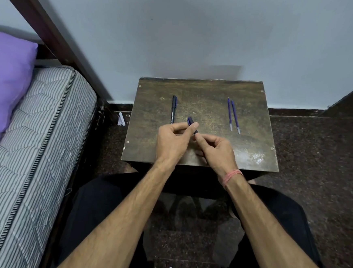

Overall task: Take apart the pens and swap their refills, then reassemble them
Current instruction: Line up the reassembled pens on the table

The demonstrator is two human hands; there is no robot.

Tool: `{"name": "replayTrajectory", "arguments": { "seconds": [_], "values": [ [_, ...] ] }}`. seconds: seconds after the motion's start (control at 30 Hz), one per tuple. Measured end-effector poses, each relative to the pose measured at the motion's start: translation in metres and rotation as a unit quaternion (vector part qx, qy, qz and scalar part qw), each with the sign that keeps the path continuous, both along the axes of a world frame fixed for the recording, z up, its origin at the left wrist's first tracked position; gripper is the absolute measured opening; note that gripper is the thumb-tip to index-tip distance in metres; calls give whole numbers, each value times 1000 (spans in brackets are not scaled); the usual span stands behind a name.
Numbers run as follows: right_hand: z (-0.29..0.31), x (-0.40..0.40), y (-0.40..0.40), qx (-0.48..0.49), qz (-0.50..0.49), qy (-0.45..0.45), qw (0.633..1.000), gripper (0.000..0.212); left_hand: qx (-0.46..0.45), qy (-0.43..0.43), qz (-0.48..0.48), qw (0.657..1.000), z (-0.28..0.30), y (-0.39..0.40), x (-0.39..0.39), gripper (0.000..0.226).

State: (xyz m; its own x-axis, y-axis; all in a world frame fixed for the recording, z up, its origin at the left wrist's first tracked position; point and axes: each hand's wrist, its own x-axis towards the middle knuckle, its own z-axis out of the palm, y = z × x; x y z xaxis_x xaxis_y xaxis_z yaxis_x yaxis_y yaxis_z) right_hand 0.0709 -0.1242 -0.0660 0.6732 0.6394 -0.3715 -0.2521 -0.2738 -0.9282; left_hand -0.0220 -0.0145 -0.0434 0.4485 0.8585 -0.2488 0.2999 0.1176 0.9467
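Left hand (pixel 174 139) sits over the near middle of the table (pixel 201 152), fingers curled round a dark blue pen barrel (pixel 191 123). Thumb and forefinger pinch it; the barrel's far end pokes out above the fingertips, tilted up and to the left. Right hand (pixel 214 151) is just beside it, fingers curled in, thumb and forefinger tips pinching the barrel's near, lower end where a small dark tip shows. Cannot tell if that end piece is a separate part or still joined to the barrel. Both hands are touching the same pen, raised a little off the table top.

1 black pen (pixel 173 109) lies flat on the table to the left, running near to far, white print along its body, its near end just beside the left hand's knuckles. 2 blue refills (pixel 233 116) lie side by side on the right half of the table, nearly parallel, almost touching, pointed tips toward the wall, pale ends toward the person. They are well apart from both hands.

Pink thread band (pixel 231 176) on the right wrist. Striped mattress (pixel 33 143) with a purple pillow (pixel 5 86) at left. Dark speckled floor (pixel 317 155) round the table, pale wall (pixel 200 30) behind it. Person's dark trousers (pixel 102 202) show below the forearms.
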Motion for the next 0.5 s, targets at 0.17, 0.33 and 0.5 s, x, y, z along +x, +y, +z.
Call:
{"name": "replayTrajectory", "arguments": {
  "seconds": [0.17, 0.33, 0.5],
  "values": [
    [18, 16, 34, -56, 31, -135, 989, 16, 85, 21, 64, 994, 14, 35, 2, 18],
    [22, 35, 67, -129, 7, -190, 973, 15, 160, 211, 58, 963, 12, 75, 9, 27],
    [17, 38, 86, -172, -32, -234, 956, 15, 182, 249, 14, 951, 4, 83, 19, 28]
  ]
}}
